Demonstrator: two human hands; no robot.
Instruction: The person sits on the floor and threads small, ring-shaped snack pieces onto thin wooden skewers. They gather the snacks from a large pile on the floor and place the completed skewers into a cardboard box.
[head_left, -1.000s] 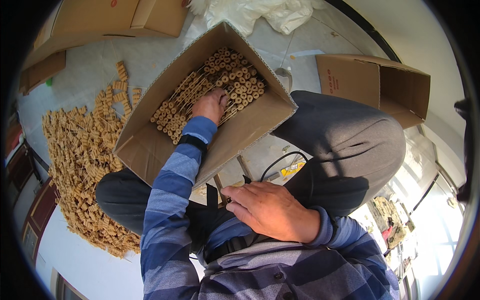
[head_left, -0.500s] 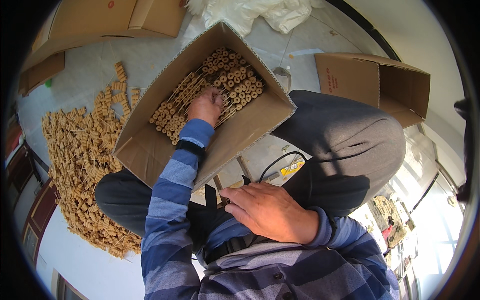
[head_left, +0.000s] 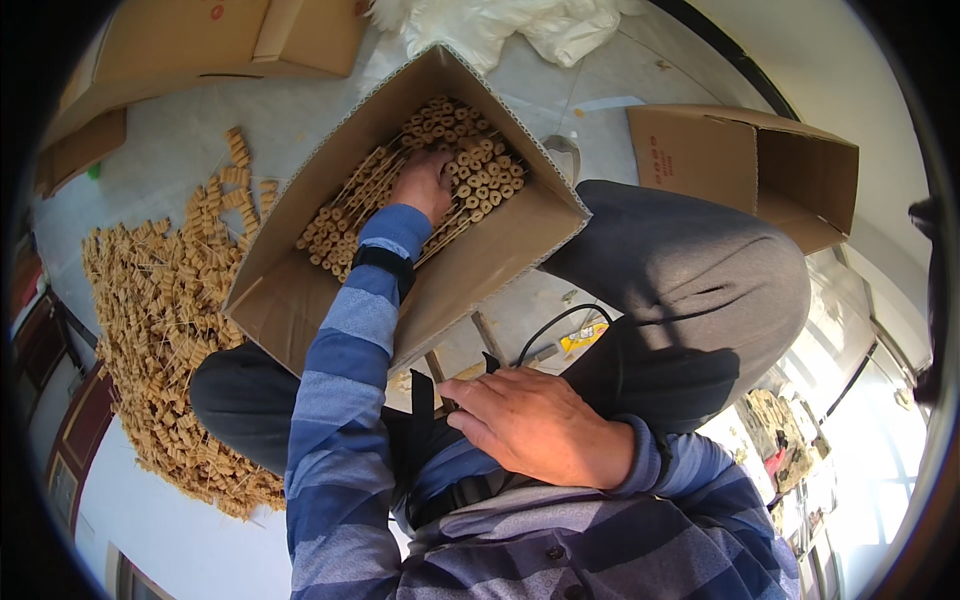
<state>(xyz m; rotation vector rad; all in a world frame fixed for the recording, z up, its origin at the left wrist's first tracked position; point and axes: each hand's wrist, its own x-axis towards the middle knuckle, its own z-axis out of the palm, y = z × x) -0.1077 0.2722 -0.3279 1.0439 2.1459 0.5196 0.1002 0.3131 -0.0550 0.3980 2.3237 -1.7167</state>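
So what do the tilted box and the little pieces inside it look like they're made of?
The box looks like plain brown corrugated cardboard, matte, with a fluted edge showing along its rim. The small pieces under the left hand look like pale tan ringed spools on thin sticks, possibly wood or plastic; I can't tell which.

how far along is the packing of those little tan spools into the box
Done: rows of tan spools already fill the far end of the tilted cardboard box. In hand: the left hand is down among them; the right hand rests at the waist. Left: the box's near part looks bare, and a big heap of spools lies on the floor.
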